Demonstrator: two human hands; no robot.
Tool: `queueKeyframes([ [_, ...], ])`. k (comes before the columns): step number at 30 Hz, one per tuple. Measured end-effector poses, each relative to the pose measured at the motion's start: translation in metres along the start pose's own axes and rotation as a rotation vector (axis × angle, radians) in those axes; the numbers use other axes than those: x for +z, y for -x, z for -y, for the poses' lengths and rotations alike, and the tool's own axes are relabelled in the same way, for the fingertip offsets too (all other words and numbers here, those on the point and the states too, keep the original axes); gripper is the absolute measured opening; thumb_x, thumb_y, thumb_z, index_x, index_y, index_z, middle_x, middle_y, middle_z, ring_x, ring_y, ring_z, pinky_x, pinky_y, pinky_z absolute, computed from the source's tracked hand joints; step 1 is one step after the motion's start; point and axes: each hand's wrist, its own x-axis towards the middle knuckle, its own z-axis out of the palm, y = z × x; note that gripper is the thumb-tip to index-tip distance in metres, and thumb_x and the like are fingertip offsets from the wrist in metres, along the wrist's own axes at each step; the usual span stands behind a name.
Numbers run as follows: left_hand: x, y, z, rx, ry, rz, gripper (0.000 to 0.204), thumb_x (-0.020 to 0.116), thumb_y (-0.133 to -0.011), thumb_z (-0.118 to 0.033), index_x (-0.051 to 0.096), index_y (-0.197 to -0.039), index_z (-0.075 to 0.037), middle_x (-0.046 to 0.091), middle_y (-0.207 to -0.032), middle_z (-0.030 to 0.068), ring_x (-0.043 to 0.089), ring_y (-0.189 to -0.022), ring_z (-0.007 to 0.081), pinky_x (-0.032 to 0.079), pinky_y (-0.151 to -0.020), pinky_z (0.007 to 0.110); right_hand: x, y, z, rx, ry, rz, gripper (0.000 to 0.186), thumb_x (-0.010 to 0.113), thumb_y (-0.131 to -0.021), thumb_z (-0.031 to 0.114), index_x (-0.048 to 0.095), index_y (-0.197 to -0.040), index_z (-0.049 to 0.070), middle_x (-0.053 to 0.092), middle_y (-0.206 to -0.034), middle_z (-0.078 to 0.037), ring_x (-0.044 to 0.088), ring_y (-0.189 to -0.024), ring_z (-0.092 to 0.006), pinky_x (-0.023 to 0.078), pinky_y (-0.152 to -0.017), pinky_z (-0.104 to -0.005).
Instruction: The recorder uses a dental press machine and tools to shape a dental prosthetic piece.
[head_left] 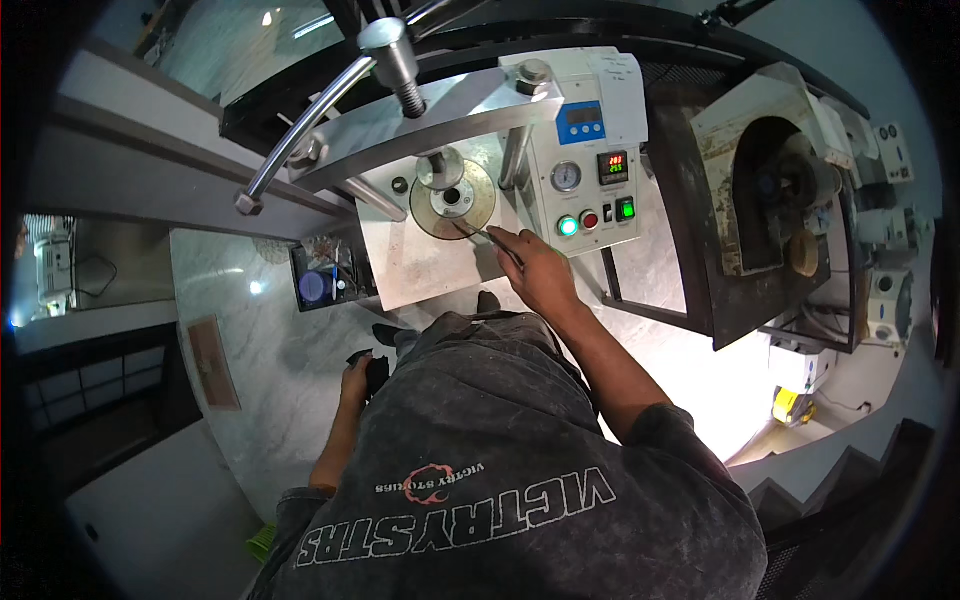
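My right hand (545, 278) is closed round a thin dark rod-like tool (507, 249); its exact kind is too small to tell. The tool's slim end reaches over the round metal disc (425, 212) on the press's pale base plate (410, 270). A screw spindle's round foot (439, 168) hangs above the disc, beside its ringed centre (453, 197). Low at my left side, my left hand (355, 382) is closed on a crumpled black cloth (377, 372), apart from the machine. Part of that cloth is hidden by the hand and my body.
The press's thick metal crossbar (440, 125) and long curved handle (310, 125) stand over the plate. To the right is a control box (590, 190) with a gauge and lit buttons. A dark tray of small items (330, 272) sits left; a worn arched housing (730, 190) stands far right.
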Motion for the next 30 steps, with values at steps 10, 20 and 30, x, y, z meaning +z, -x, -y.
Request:
queueKeyframes([
  [10, 0.004, 0.029, 0.002, -0.421, 0.355, -0.129, 0.040, 0.067, -0.089, -0.046, 0.068, -0.098, -0.007, 0.064, -0.071, 0.0042, 0.060, -0.052, 0.0161, 0.042, -0.042, 0.031, 0.025, -0.018, -0.006, -0.115, 0.073, -0.045, 0.040, 0.062, -0.093, 0.012, 0.064, -0.132, 0.016, 0.060, -0.084, -0.013, 0.063, -0.073, -0.0333, 0.051, -0.066, -0.0449],
  [20, -0.004, 0.024, 0.009, -0.413, 0.349, -0.109, 0.044, 0.067, -0.088, -0.049, 0.068, -0.097, -0.006, 0.065, -0.073, 0.0056, 0.060, -0.055, 0.0170, 0.042, -0.045, 0.033, 0.030, -0.007, -0.002, -0.177, 0.049, -0.022, 0.039, 0.061, -0.094, 0.014, 0.063, -0.133, 0.018, 0.062, -0.086, -0.012, 0.065, -0.074, -0.0327, 0.053, -0.066, -0.0449],
  [30, -0.003, 0.018, -0.008, -0.416, 0.272, -0.079, 0.041, 0.069, -0.087, -0.045, 0.067, -0.094, -0.004, 0.065, -0.072, 0.0052, 0.060, -0.055, 0.0173, 0.043, -0.047, 0.033, 0.033, 0.000, 0.001, -0.033, 0.010, -0.067, 0.038, 0.059, -0.094, 0.014, 0.065, -0.131, 0.017, 0.064, -0.087, -0.012, 0.066, -0.074, -0.0332, 0.053, -0.068, -0.0438],
])
